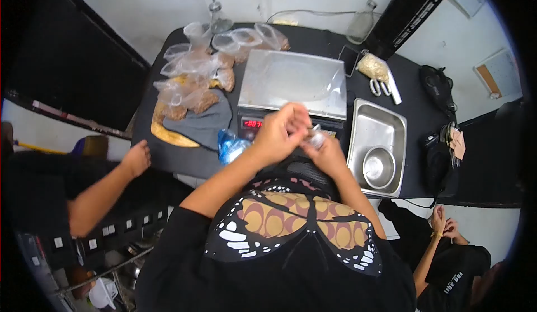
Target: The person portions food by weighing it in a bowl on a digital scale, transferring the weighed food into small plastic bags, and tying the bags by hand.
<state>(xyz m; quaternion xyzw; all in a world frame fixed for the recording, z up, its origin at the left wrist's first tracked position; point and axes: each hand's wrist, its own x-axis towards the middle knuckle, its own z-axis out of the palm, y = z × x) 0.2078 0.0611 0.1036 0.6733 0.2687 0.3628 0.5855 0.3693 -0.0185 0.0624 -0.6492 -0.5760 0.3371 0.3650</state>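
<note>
My left hand [282, 133] and my right hand [326, 154] meet in front of the digital scale [293, 83], whose red display is lit. Both hands are closed, fingers pinched around a small clear plastic bag [317, 140] between them; its contents are hard to make out. Just left of my left hand lies a crumpled blue plastic bag [230, 146]. The scale's flat metal plate holds nothing. On the left, several clear bags with brown contents [203, 100] rest on and around a grey cloth [210, 123].
Right of the scale, a steel tray [356, 144] holds a round metal bowl [378, 168]. Behind it are scissors [380, 88], a bag of pale contents [372, 67], a phone [348, 60] and a glass bottle [361, 24]. Co-workers' arms show at left [106, 189] and lower right [429, 253].
</note>
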